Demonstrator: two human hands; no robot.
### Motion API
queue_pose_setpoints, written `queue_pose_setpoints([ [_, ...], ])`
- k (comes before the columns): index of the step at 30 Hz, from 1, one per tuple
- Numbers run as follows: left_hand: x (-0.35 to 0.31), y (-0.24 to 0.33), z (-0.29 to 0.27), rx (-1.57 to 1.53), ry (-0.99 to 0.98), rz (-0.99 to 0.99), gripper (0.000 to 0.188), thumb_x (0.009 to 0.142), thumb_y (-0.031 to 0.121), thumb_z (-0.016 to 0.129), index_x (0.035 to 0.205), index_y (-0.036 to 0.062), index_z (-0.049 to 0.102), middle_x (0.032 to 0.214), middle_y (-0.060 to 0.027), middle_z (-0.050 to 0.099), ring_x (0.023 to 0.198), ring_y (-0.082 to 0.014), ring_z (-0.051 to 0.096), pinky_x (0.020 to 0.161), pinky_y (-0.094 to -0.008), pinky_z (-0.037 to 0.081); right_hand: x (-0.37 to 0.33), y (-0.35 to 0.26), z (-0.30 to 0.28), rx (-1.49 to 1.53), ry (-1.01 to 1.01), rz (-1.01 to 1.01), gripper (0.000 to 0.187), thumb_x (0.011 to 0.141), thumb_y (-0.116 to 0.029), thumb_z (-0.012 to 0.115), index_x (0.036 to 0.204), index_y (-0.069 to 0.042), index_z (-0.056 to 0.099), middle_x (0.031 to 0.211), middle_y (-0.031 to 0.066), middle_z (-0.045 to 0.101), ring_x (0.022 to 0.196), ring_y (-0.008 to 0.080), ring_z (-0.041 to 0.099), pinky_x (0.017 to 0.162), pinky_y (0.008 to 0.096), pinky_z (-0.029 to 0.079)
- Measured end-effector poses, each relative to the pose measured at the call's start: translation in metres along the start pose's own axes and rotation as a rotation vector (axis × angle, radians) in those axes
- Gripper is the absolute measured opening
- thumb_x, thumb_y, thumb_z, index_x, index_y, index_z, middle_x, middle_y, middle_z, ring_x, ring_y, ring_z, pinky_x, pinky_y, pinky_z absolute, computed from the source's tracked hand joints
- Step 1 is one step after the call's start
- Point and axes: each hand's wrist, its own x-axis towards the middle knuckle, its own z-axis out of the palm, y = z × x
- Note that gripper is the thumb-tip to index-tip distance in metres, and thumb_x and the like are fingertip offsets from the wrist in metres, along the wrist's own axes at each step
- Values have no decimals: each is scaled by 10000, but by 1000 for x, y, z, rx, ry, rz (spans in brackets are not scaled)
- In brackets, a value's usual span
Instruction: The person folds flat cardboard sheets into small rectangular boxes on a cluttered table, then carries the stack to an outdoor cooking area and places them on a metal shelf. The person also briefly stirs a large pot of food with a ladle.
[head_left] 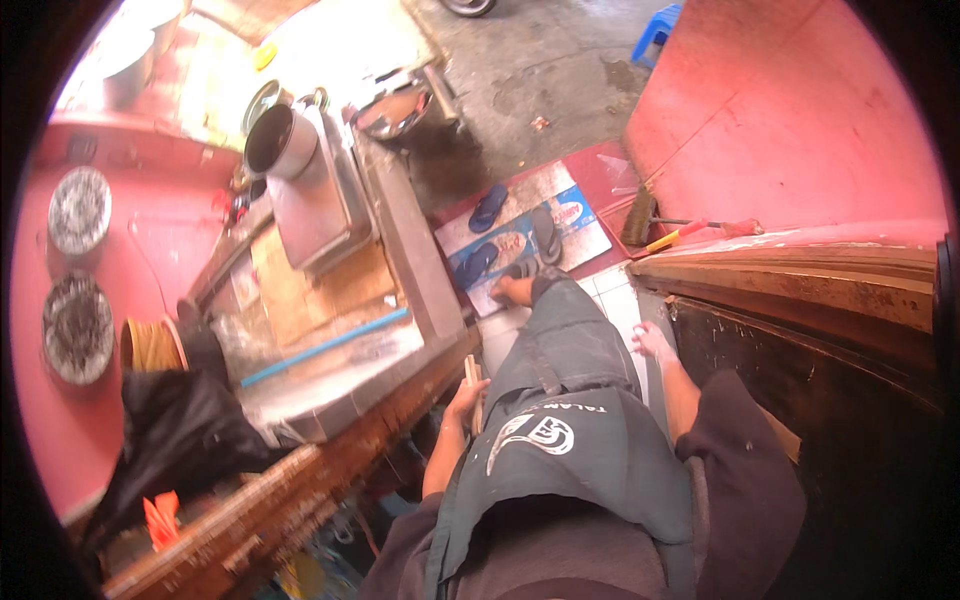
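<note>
My left hand (463, 404) is closed round a narrow pale wooden piece (473, 374), held upright beside my left hip. Its exact kind I cannot make out. On the other side of my dark apron (575, 405), my right hand (655, 344) hangs with its fingers apart and nothing in them. It is nearest to the dark panel (780, 350) on the right. Below, one bare foot (513, 290) shows close to the blue slippers (475, 264) and a grey slipper (546, 236) on a flattened printed carton (590, 233).
To the left, a counter (425, 262) bears a metal pot (281, 142) on a metal box, cardboard (352, 290) and a blue strip (325, 347). A broom (638, 218) lies by the pink wall (790, 120). A wooden ledge (800, 280) runs along the right.
</note>
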Motion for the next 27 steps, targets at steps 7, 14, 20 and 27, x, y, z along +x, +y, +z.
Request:
queue_pose_setpoints([
  [7, 112, 177, -2, 479, -183, 174, 609, 800, 243, 780, 1231, 39, 401, 808, -52, 553, 595, -139, 544, 504, -293, 465, -8, 82, 10, 348, 176, 287, 282, 971, -223, 469, 1247, -192, 517, 997, 67, 648, 672, 230, 625, 540, 396, 486],
  [14, 155, 375, 65, 529, -139, 253, 741, 784, 264, 779, 1336, 11, 354, 1036, -140, 578, 849, -196, 589, 713, -343, 524, 13, -13, 15, 286, 102, 203, 292, 989, -239, 475, 1266, -155, 516, 1052, 112, 650, 743, 254, 649, 577, 411, 526],
  [20, 255, 400, 55, 657, 106, 288, 602, 745, 240, 817, 1149, -15, 452, 854, -97, 604, 678, -158, 597, 568, -323, 498, 79, -154, -46, 197, 233, -52, 279, 982, -182, 495, 1241, -89, 544, 1067, 147, 657, 760, 225, 652, 612, 369, 555],
  [27, 277, 481, 86, 504, -17, 317, 230, 769, 165, 741, 816, 3, 584, 719, -54, 592, 661, -146, 560, 556, -356, 467, 196, -275, -124, 174, 230, -256, 214, 961, -114, 533, 1157, -46, 583, 886, 56, 645, 677, 149, 626, 552, 312, 513],
])
